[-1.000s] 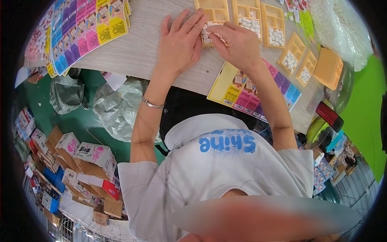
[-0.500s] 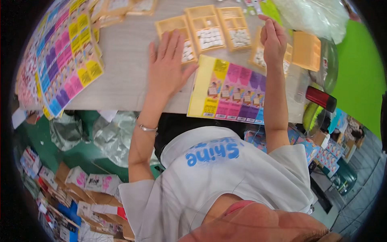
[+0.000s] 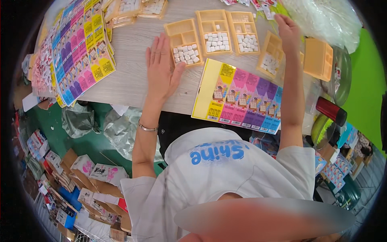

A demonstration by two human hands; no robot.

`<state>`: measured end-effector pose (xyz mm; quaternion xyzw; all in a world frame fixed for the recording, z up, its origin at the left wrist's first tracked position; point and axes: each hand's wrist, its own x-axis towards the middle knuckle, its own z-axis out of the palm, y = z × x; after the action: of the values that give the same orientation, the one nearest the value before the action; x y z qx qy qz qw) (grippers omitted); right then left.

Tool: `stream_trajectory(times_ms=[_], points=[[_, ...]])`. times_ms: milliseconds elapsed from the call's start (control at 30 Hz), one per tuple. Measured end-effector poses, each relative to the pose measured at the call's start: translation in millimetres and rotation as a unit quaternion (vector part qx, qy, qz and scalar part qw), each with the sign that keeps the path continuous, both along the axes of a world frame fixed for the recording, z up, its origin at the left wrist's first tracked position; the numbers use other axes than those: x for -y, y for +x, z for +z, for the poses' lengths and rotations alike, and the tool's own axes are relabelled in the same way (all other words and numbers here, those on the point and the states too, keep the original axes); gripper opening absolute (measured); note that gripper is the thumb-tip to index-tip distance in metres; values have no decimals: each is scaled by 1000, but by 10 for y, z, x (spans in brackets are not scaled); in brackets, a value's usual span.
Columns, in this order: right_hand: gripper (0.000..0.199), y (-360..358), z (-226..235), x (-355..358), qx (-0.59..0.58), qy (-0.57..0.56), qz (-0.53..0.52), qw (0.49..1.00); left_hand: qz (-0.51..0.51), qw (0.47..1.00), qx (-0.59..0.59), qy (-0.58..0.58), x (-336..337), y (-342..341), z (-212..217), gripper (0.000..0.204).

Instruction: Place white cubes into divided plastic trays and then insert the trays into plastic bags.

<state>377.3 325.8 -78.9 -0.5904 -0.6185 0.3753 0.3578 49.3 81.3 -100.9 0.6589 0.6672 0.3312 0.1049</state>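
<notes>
My left hand (image 3: 161, 68) lies flat with fingers stretched on the table, its thumb against the near left edge of a pale orange compartment tray (image 3: 179, 29). White cube-like pieces (image 3: 186, 54) fill that tray's near compartment. To its right stand two similar trays, a middle one (image 3: 212, 16) and another (image 3: 242, 18), also with white pieces. My right hand (image 3: 289, 35) is held above a fourth tray (image 3: 274, 41), partly covering it. Its thumb and forefinger are pinched together at the far side; what they hold is too small to make out.
A sheet of colourful printed cards (image 3: 242, 99) lies at the table's near edge. Stacked printed sheets (image 3: 76, 56) and more filled trays (image 3: 129, 6) are at the left. Rightward stand an orange tray stack (image 3: 316, 60), a clear bowl (image 3: 342, 76), a red object (image 3: 330, 111) and a plastic bag (image 3: 322, 20).
My left hand has slid off the tray to its left side. My right hand has moved farther away, toward the small packets at the back. The whole view has shifted slightly.
</notes>
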Motion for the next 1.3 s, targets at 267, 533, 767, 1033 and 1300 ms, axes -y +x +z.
stream_trajectory(times_ms=[267, 533, 767, 1033, 1300], points=[[31, 87, 142, -42, -400, -209, 13, 892, -97, 986, -118, -66, -17, 185, 63, 58], [30, -298, -180, -89, 264, 166, 183, 932, -45, 999, -16, -12, -32, 179, -12, 40], [30, -188, -95, -38, 262, 146, 186, 936, 1, 999, 13, 40, -130, 157, 31, 42], [27, -147, -144, -47, 318, 204, 178, 909, -17, 997, -76, -8, -194, 224, -22, 41], [21, -957, 375, 1184, 52, 203, 285, 936, -29, 999, -34, 3, -154, 123, -86, 39]])
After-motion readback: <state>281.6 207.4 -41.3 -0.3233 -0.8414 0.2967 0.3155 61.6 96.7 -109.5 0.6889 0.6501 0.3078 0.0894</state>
